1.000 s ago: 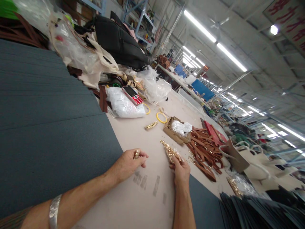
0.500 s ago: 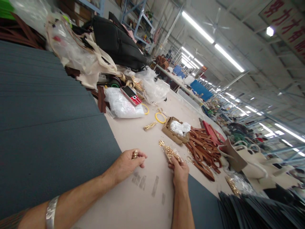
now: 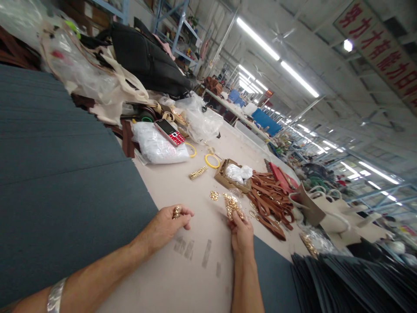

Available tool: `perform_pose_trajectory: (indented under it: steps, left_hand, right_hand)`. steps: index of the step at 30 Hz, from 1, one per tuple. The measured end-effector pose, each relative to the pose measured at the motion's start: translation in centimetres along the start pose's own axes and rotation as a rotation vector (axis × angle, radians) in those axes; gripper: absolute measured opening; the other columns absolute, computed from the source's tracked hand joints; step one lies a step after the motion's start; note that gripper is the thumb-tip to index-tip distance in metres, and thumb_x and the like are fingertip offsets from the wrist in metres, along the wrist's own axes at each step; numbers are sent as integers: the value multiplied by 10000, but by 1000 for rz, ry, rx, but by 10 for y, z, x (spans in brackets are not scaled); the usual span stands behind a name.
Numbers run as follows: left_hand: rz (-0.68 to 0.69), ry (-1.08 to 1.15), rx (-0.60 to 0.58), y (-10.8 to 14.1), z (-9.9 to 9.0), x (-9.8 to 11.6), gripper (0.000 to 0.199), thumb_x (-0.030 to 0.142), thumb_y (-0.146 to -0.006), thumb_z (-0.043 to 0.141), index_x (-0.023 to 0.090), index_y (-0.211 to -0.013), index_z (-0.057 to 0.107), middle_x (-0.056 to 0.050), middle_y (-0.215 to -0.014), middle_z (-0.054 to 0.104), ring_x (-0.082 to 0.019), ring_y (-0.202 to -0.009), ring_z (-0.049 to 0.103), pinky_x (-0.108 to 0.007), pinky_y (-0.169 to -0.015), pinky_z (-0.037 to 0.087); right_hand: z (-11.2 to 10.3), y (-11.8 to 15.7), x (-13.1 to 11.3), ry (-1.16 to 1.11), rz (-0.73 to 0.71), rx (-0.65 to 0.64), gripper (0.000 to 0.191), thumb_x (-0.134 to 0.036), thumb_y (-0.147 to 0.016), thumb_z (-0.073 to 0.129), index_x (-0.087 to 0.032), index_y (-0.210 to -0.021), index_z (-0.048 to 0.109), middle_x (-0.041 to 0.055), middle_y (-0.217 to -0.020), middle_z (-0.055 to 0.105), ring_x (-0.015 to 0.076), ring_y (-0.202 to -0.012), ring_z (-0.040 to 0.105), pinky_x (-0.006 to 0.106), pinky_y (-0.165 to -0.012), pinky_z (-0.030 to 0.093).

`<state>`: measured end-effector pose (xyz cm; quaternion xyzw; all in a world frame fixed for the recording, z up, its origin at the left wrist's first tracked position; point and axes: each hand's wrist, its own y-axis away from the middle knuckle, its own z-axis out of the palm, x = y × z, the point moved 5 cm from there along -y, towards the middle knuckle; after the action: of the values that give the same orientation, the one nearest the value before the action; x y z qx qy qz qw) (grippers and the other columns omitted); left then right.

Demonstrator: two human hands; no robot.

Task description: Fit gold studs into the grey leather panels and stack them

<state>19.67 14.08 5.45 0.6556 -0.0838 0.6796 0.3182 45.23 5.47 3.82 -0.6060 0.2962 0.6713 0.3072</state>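
Note:
My right hand grips a clear plastic bag of small gold metal pieces between thumb and fingers, just above the table. Beside the bag's left end, a small heap of loose gold pieces lies on the table. My left hand is closed, fingers curled and thumb pressed toward them. A gold ribbed piece shows at its index finger; whether it is held or worn I cannot make out. Farther back lies a gold stick-like row of pieces.
A small cardboard box with white plastic stands beyond the bag, brown straps to its right. Yellow tape rings and a red phone on a white packet lie behind. Dark sheets are stacked left, more right.
The bag's end has tipped up and away from the table, leaving a separate small heap of gold pieces behind. My left hand keeps its closed pose. The whole view has shifted slightly.

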Motion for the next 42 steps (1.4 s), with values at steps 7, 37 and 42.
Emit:
perform_pose_trajectory:
  steps: [7,37,42]
  left_hand:
    - [11,-24,-42,-1,1,-3,371,470,-737,589,177,-953,662,6,-701,666,-85,-411,302,-233,-406,198]
    - [100,2,-39,-16,1,-14,390,530,-727,569,172,-849,667,-2,-627,647,-117,-448,423,-241,-441,300]
    - [54,12,-105,-9,5,-10,495,567,-784,441,145,-941,646,-22,-682,660,-80,-372,293,-228,-369,222]
  right_hand:
    - [16,8,-11,-251,32,-119,307,-304,-643,829,-213,-902,691,-41,-782,621,50,-556,464,131,-415,330]
    - [38,-94,-71,323,-298,145,468,-563,-668,649,-134,-855,675,44,-787,684,194,-760,611,275,-657,480]
    - [58,-130,-99,459,-319,168,537,-466,-576,721,-99,-966,687,118,-920,703,277,-951,611,323,-754,487]
